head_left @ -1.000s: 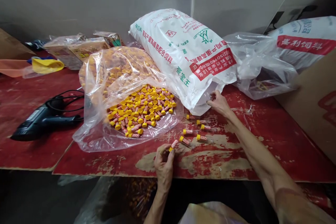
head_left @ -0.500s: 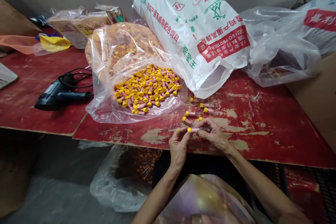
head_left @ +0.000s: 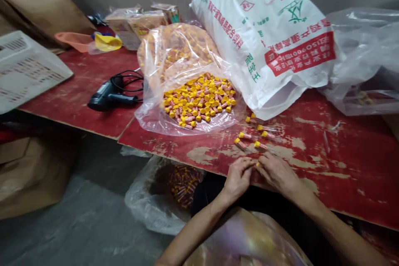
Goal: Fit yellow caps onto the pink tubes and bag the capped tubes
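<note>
My left hand (head_left: 239,176) and my right hand (head_left: 278,174) meet at the table's front edge, fingers pinched around a small tube whose yellow cap (head_left: 257,164) shows between the fingertips. The rest of that tube is hidden by my fingers. Just beyond the hands lie several clear tubes with yellow caps and pinkish-red filling, among them one capped tube (head_left: 242,145) at the left and another (head_left: 260,145) nearer my right hand. A heap of yellow-capped tubes (head_left: 199,102) fills the mouth of a clear plastic bag (head_left: 149,114) to the left.
Behind the loose tubes leans a big white printed sack (head_left: 264,37). A dark heat gun (head_left: 109,95) with its cord lies left of the clear bag. A white crate (head_left: 31,70) stands far left. Below the table edge sits another bag (head_left: 140,199) of tubes.
The view has swung left, so things sit farther right. My hands have drawn closer to the table edge, and the tube they held in plain sight is now mostly covered by fingers.
</note>
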The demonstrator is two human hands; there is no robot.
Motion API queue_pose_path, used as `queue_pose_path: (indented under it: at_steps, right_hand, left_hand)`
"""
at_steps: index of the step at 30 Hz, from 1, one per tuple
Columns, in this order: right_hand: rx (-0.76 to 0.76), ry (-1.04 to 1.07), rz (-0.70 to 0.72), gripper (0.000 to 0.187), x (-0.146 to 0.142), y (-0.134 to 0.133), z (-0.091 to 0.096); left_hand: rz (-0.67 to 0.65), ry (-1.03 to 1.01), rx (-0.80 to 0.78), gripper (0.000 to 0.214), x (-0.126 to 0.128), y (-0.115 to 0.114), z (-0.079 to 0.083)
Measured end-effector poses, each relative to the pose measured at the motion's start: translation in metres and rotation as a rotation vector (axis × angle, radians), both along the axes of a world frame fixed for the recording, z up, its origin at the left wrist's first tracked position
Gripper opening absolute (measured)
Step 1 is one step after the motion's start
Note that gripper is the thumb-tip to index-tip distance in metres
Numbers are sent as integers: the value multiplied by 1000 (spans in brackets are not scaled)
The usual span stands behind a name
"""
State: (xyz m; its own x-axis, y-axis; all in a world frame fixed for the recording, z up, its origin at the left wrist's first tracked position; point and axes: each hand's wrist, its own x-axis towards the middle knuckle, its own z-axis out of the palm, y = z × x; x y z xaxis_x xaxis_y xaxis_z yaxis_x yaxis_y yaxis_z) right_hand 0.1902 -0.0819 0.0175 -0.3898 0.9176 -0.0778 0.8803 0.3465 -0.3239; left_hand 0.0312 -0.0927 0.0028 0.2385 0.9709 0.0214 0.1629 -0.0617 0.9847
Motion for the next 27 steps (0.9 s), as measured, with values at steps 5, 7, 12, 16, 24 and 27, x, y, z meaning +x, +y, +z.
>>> queue_pose_path:
  at_steps: [5,7,12,16,24,27]
  right_hand:
    - [-14,-292,67,13,-8,5,-3]
    - [0,-229,94,15,-6,5,-4]
    - [114,311,29,23,14,16,0]
    - [311,586,-181,18,15,45,3]
    - [456,232,-72,17,4,91,-17]
    - [438,147,-294,21,31,123,-11]
  left_hand:
    - [281,247,186,23,-32,27,6]
    - [413,388,289,20,-54,49,5]
    - [490,870,394,18,-92,117,-1]
    - [424,1205,296,26,-92,153,-3]
    - [413,1366,265,28,-96,166,-4]
    - [406,1352,303,28,-101,163,-6]
